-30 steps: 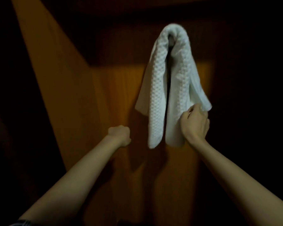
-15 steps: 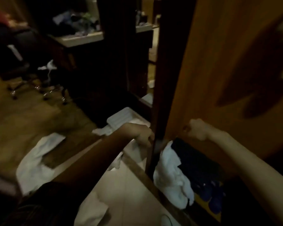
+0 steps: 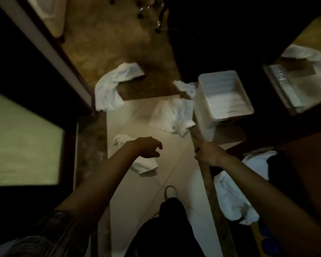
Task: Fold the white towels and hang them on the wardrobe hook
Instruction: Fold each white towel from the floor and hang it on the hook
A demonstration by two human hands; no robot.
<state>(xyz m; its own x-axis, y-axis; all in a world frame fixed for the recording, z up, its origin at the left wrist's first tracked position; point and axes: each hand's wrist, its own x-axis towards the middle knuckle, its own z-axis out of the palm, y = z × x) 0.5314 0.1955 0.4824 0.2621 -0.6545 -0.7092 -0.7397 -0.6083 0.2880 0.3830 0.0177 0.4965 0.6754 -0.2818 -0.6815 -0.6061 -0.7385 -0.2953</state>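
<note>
I look straight down at the floor, where several white towels lie loose. One towel (image 3: pixel 143 165) lies crumpled right under my left hand (image 3: pixel 149 147), which hovers above it with loosely curled fingers and holds nothing. A second towel (image 3: pixel 172 116) lies spread further ahead, and a third towel (image 3: pixel 112 86) lies at the far left on the brown floor. My right hand (image 3: pixel 207 154) rests at the wooden wardrobe edge (image 3: pixel 214 197); its fingers are hidden. Another white towel (image 3: pixel 232 199) lies inside the wardrobe bottom. The hook and the hung towel are out of view.
A white plastic bin (image 3: pixel 224 95) stands empty beside the wardrobe edge. A dark door frame (image 3: pixel 44 45) runs along the left. My leg and shoe (image 3: pixel 170 191) stand on the pale tiles. Blue items (image 3: pixel 267 242) lie in the wardrobe bottom.
My view swung down from the towel hanging on the hook to the floor. My right hand let go of the hung towel, and both arms dropped towards the towels on the tiles.
</note>
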